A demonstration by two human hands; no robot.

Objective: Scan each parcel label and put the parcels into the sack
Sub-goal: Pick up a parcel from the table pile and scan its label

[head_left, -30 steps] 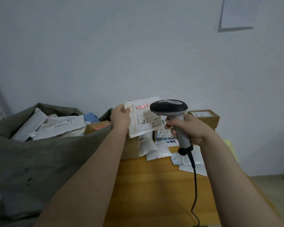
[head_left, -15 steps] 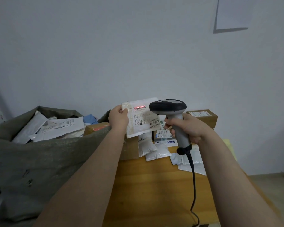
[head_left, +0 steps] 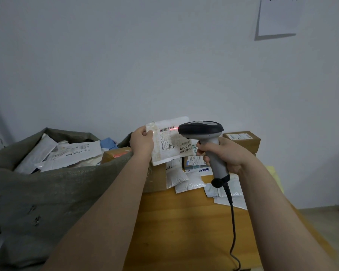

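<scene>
The left hand (head_left: 142, 142) pinches the left edge of a flat white parcel (head_left: 172, 147) and holds it up in the air, above the back of the worktop (head_left: 184, 231). The label faces the person. The right hand (head_left: 226, 154) is wrapped tight around the handle of a gray scanner (head_left: 201, 128). The scanner's head is just beside the parcel's top right corner. A thin red light (head_left: 173, 128) lies across the bar code at the top of the label. A black cord (head_left: 232, 218) hangs down from the scanner's handle.

On the left stands a big gray-green sack (head_left: 57, 192), open at the top, with many parcels (head_left: 74, 153) inside. More small white bags (head_left: 184, 180) lie on the worktop under the held parcel, and a brown box (head_left: 242, 138) sits at the back by the wall.
</scene>
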